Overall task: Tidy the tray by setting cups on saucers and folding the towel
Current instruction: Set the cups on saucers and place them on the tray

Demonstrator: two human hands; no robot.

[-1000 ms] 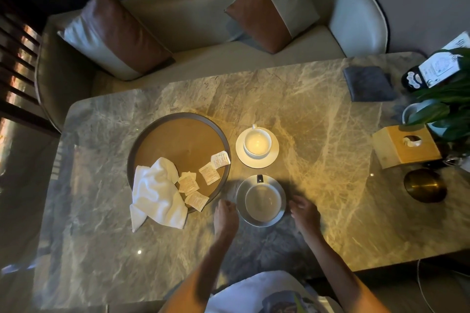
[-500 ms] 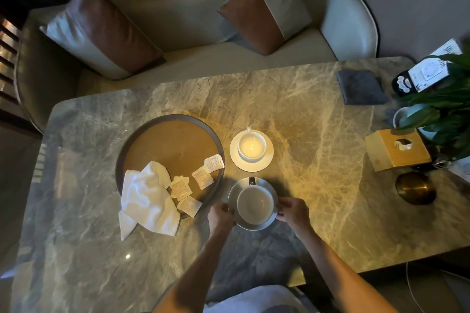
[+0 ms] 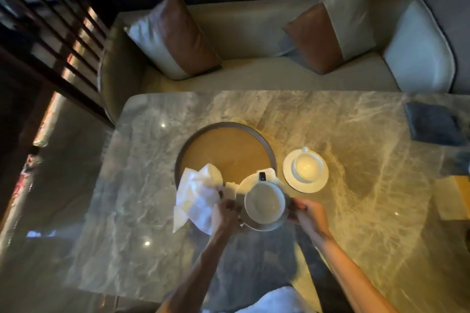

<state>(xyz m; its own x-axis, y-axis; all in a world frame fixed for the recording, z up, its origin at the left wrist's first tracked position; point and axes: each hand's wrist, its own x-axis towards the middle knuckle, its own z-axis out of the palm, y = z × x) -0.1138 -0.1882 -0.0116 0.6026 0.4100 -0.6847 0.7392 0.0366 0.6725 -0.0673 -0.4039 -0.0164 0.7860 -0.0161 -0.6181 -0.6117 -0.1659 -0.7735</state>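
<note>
A grey saucer (image 3: 267, 225) carries an empty grey cup (image 3: 264, 202) with a dark handle pointing away from me. My left hand (image 3: 225, 213) grips the saucer's left rim and my right hand (image 3: 306, 215) grips its right rim, holding it raised over the near right edge of the round brown tray (image 3: 223, 150). A crumpled white towel (image 3: 195, 193) lies over the tray's near left rim. To the right of the tray, a white cup (image 3: 306, 164) rests on a white saucer (image 3: 292, 180). The cup and saucer hide most of the small paper sachets on the tray.
The marble table (image 3: 356, 185) holds a dark folded cloth (image 3: 432, 124) at the far right and a yellow box (image 3: 463, 193) at the right edge. A beige sofa (image 3: 254, 40) with two cushions stands behind the table.
Both hands closed on the grey saucer's rim, lifted it with its cup and carried it left and away, over the tray's near right edge. The camera view swung to the left.
</note>
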